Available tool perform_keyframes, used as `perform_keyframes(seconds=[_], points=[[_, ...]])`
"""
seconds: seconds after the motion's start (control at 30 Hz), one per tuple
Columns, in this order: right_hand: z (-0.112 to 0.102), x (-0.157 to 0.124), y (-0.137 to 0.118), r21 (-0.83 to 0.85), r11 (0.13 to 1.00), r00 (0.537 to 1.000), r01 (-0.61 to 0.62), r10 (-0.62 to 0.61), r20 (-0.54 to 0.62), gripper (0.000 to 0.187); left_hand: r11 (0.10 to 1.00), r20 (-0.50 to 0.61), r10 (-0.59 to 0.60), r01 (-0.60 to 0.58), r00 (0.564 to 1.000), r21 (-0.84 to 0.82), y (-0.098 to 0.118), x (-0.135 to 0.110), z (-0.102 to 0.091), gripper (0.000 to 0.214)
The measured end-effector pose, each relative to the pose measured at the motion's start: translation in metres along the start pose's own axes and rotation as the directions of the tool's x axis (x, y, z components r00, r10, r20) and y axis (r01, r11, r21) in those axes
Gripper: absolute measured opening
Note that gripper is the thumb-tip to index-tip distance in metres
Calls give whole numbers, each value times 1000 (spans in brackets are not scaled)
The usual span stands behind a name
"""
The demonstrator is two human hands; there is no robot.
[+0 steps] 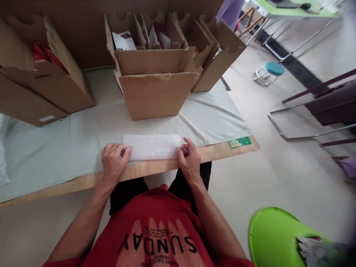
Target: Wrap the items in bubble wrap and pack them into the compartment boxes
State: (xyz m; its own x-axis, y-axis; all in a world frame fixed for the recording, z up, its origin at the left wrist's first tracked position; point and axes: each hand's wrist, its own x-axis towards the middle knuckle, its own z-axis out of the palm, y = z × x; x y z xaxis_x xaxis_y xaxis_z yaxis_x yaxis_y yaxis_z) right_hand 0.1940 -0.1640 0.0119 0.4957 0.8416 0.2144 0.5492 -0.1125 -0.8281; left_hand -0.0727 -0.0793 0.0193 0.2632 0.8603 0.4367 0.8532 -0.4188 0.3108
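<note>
My left hand (112, 163) and right hand (190, 160) each pinch an end of the bubble-wrap bundle (152, 147), its long axis lying crosswise between them.

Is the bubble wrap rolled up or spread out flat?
Rolled up: the bubble wrap forms a thick, narrow bundle on the table, with the left hand and right hand gripping its ends.

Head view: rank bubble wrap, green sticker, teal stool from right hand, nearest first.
1. Bubble wrap: pinched by the right hand, on its left.
2. Green sticker: on the table edge, to the right.
3. Teal stool: floor, far back right.
</note>
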Motion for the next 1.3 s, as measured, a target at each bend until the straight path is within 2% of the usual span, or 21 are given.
perform_keyframes(seconds=[0.23,0.43,0.63,0.73,0.8,0.87,0.9,1.0,1.1,1.2,1.23,1.3], points=[[2,9,-4,-159,987,999,-32,35,17,46,997,-23,-23,24,999,74,0,-4,5,29],[4,10,-9,-290,957,998,-30,44,42,49,994,-10,-103,103,995,46,0,-4,5,20],[6,9,-7,-342,940,999,-1,18,46,50,978,18,-204,205,979,-27,0,-3,6,44],[7,8,-6,-348,938,999,3,10,36,50,982,-23,-186,185,982,-42,10,-4,0,52],[8,8,-7,-349,937,999,4,8,34,49,994,-27,-95,94,995,-46,24,-4,-5,48],[8,8,-7,-354,935,999,4,9,36,49,997,48,61,-58,997,-54,43,-4,-8,41],[9,8,-6,-356,934,999,5,10,39,49,989,116,143,-136,983,-62,52,-4,-9,39],[5,9,-4,-356,934,998,15,8,63,48,957,357,290,-277,888,-87,74,-6,-4,44],[-2,7,-5,-399,912,995,100,-89,46,44,956,507,280,-287,815,-66,80,-9,4,54],[-3,0,-18,-471,842,960,263,-276,41,40,958,541,263,-282,799,-50,77,-11,8,59],[0,-3,-25,-467,821,942,329,-321,99,40,958,538,267,-282,799,-57,76,-12,8,59],[12,-8,-42,-395,795,883,459,-359,303,43,955,528,285,-287,800,-81,75,-13,8,60]])
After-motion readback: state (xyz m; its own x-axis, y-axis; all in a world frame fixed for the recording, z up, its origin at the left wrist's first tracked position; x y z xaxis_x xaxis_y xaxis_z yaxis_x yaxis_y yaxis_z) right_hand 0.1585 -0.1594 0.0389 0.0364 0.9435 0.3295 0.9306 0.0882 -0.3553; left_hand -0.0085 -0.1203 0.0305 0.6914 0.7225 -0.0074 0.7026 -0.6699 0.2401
